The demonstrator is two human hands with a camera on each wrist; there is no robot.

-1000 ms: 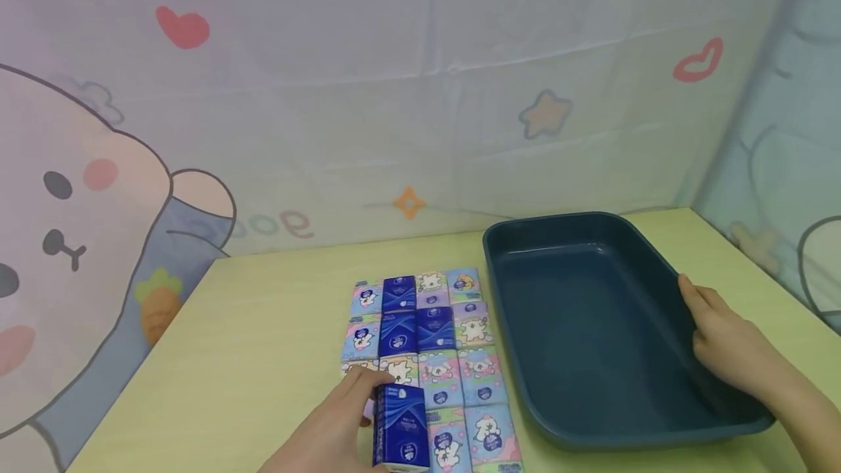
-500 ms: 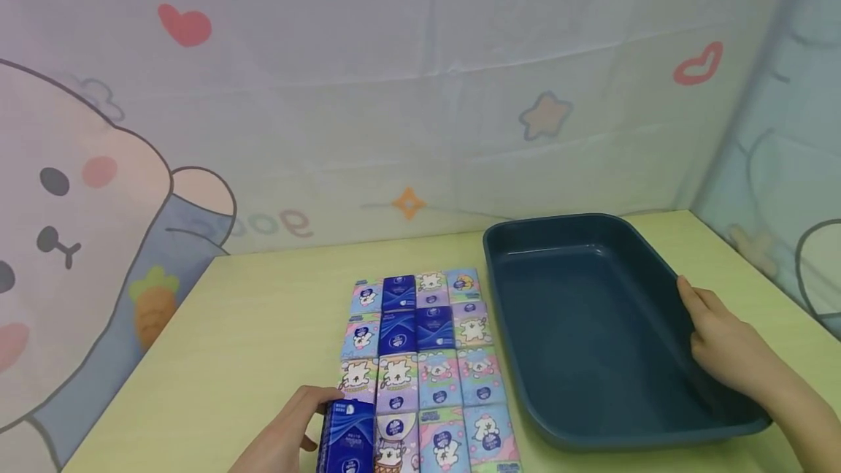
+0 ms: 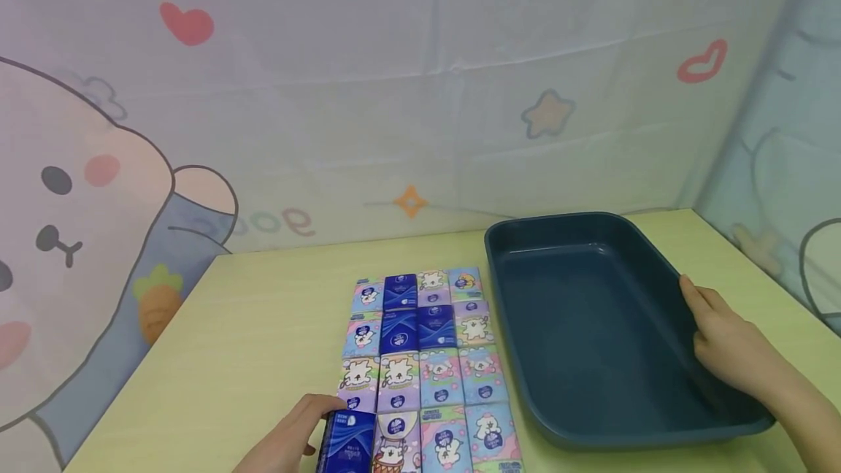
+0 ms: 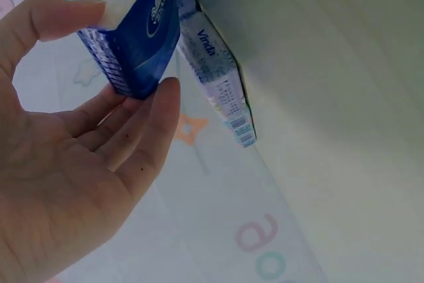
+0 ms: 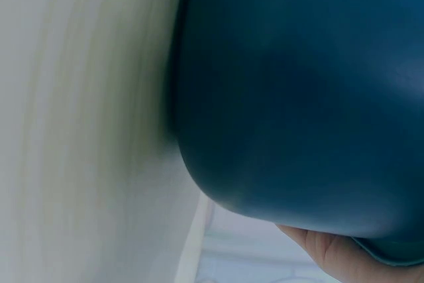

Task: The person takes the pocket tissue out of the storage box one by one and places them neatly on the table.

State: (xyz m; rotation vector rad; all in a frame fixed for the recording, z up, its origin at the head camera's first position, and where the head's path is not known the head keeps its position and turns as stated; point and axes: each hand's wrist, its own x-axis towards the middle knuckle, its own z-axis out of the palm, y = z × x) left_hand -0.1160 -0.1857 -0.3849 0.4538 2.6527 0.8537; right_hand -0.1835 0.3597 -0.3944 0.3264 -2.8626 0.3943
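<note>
My left hand (image 3: 292,433) pinches a dark blue tissue pack (image 3: 347,444) at the front left corner of a block of tissue packs. In the left wrist view the thumb lies on the blue pack's (image 4: 149,31) white end and the fingertips on its far side. Pastel cartoon tissue packs (image 3: 397,382) lie flat in close rows, with a few other blue packs (image 3: 398,331) among them. On the right, my right hand (image 3: 736,345) grips the right rim of a dark teal tub (image 3: 598,334). The right wrist view shows the tub's outer wall (image 5: 278,111) and part of that hand (image 5: 351,256).
A pale yellow table (image 3: 250,327) carries everything. Behind it hangs a printed cloth (image 3: 342,115) with a cartoon bear, hearts and stars. The tub stands close along the right side of the packs; a side cloth (image 3: 788,166) hangs at the right.
My left hand has carried the blue pack leftward and slightly toward me, to the front of the leftmost column, uncovering a cartoon pack. The right hand and the tub have stayed put.
</note>
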